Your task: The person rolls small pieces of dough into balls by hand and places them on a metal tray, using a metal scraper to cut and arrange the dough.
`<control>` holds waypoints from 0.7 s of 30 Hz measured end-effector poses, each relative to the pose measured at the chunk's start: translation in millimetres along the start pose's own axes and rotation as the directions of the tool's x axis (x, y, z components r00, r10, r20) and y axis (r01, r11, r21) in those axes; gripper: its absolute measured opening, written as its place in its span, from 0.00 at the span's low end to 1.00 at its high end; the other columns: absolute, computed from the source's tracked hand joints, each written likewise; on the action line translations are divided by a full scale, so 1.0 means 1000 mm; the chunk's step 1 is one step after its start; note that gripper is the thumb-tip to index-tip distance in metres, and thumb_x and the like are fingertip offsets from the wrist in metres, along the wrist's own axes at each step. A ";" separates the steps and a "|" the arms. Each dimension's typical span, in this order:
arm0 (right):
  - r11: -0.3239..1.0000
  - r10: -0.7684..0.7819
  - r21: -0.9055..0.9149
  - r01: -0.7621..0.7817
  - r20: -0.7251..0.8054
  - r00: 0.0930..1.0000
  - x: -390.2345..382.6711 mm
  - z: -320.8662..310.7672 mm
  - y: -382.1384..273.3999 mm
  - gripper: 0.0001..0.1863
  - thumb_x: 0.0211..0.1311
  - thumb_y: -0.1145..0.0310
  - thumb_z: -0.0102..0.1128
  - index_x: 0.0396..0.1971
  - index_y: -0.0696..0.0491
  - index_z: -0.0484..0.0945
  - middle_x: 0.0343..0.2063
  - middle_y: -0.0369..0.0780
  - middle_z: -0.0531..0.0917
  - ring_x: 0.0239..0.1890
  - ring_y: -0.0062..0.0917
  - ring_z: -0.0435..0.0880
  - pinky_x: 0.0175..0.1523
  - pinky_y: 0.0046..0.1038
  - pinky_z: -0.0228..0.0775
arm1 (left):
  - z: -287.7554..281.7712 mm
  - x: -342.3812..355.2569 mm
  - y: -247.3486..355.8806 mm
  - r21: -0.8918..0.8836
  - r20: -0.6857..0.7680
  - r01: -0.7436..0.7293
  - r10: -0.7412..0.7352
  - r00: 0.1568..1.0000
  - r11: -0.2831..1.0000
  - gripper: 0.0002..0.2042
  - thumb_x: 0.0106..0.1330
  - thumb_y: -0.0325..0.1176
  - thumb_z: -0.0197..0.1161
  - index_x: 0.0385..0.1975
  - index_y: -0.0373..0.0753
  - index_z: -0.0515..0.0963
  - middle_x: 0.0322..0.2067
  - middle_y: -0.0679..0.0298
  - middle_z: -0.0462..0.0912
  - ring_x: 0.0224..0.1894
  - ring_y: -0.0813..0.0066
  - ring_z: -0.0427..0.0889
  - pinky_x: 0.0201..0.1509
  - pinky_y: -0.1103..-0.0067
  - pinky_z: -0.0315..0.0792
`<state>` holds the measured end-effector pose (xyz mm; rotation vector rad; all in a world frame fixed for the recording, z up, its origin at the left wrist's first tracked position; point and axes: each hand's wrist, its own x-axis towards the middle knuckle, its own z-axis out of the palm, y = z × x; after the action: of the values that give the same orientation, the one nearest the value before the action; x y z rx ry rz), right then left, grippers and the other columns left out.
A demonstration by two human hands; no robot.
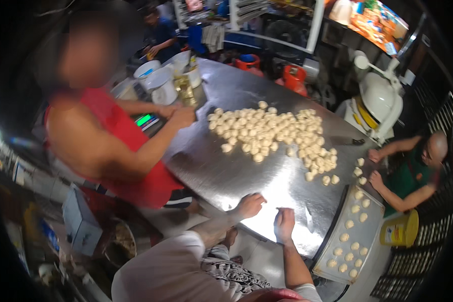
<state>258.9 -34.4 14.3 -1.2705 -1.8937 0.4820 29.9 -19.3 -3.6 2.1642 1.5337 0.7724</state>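
Dough balls (pixel 272 133) well beyond both hands' grip.

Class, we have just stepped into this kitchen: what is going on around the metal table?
Several people work dough at a steel table. The camera wearer's left hand and right hand rest on bare metal near its edge, holding nothing. A big heap of dough balls lies mid-table. A person in red handles something small at the far side. Another person's hands are by a baking tray partly filled with shaped pieces.
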 end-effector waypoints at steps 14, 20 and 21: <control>1.000 -0.019 0.009 0.018 0.191 0.981 -0.015 -0.030 0.034 0.14 0.66 0.77 0.64 0.50 0.50 0.84 0.43 0.42 0.82 0.49 0.42 0.83 0.58 0.41 0.80 | 0.003 0.015 -0.051 -0.072 0.122 -0.110 0.119 0.985 0.991 0.08 0.64 0.28 0.63 0.40 0.45 0.86 0.44 0.65 0.86 0.48 0.58 0.85 0.54 0.62 0.78; 0.966 0.069 -0.246 -0.083 -0.066 0.995 0.046 0.012 0.030 0.15 0.63 0.74 0.66 0.49 0.53 0.82 0.44 0.47 0.83 0.47 0.47 0.83 0.54 0.44 0.78 | 0.014 0.075 -0.016 0.185 -0.005 -0.171 0.175 0.985 0.968 0.10 0.61 0.27 0.66 0.41 0.42 0.87 0.44 0.63 0.85 0.46 0.62 0.83 0.50 0.64 0.76; 0.975 0.156 -0.147 -0.166 -0.072 0.985 0.040 0.013 0.016 0.13 0.65 0.75 0.65 0.49 0.53 0.83 0.43 0.46 0.83 0.48 0.45 0.83 0.54 0.43 0.79 | 0.006 0.074 -0.001 0.097 -0.014 -0.126 0.128 0.992 0.987 0.10 0.61 0.26 0.65 0.42 0.43 0.87 0.43 0.63 0.85 0.45 0.61 0.84 0.49 0.65 0.76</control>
<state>251.0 10.3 11.4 -1.5311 -1.8138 0.3826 51.3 51.1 7.4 2.3501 1.4826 0.7782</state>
